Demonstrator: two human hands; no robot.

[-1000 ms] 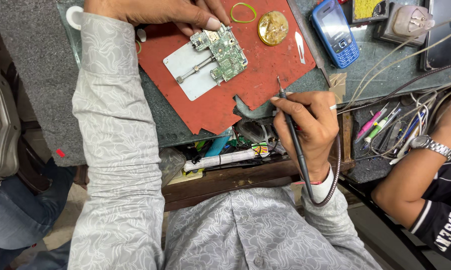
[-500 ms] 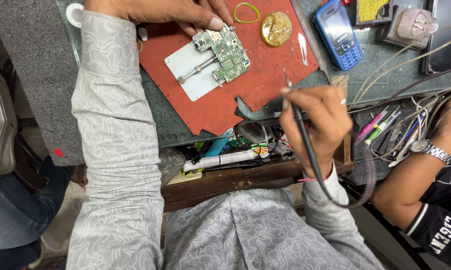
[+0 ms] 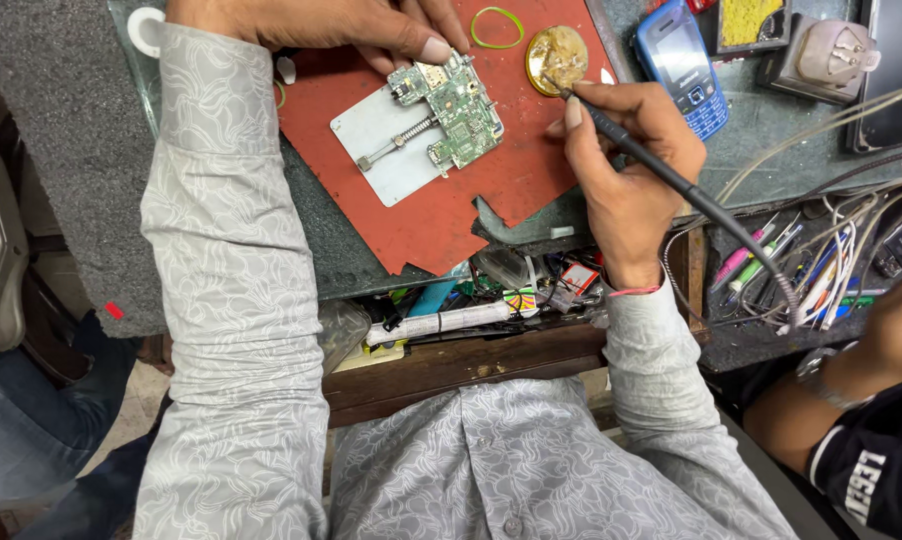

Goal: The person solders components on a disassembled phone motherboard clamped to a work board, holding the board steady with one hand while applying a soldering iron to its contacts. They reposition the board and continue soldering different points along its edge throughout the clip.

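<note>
A pale grey shirt (image 3: 241,330) with a faint swirling pattern, long sleeves and front buttons; a thin pink band (image 3: 633,292) circles the right wrist.

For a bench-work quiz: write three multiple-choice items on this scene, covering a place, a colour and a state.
1. Where does the soldering iron tip rest?
A. on the round brass-coloured tin
B. on the blue phone
C. on the green rubber band

2. What colour is the mat?
A. blue
B. red
C. white

3. How is the circuit board kept in place?
A. lying loose
B. held in the air
C. on a metal plate, left hand at its edge

Answers: 1 A, the tip meets the tin while the right hand grips the iron; 2 B, the mat is red; 3 C, fingers touch the board's top.
</note>
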